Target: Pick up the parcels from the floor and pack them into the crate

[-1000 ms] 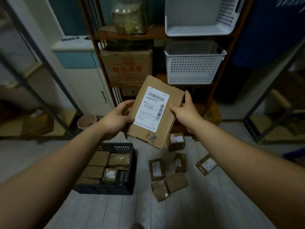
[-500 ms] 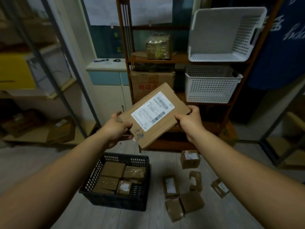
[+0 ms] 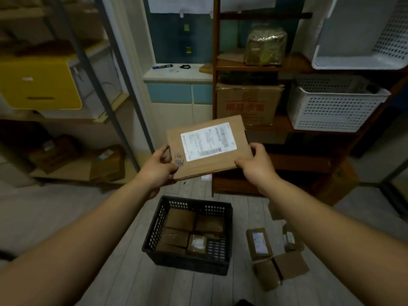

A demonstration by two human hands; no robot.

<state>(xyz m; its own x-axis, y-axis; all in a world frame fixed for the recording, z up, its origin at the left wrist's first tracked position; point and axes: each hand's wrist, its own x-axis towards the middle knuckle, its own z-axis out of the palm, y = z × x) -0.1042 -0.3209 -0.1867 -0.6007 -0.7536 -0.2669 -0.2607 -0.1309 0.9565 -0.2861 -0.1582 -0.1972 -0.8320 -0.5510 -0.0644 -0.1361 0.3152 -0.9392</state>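
Open plank floor (image 3: 66,217) left of the crate (image 3: 154,236); above, parcel (image 3: 220,165) edges pinched in left hand (image 3: 157,171), right hand (image 3: 256,166).

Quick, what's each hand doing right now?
Left hand: grips the flat parcel at its left edge.
Right hand: grips the same parcel's right edge.

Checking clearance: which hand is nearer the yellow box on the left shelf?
Left. The left hand grips the parcel at its left edge, toward the yellow box; the right hand grips its right edge, farther off.
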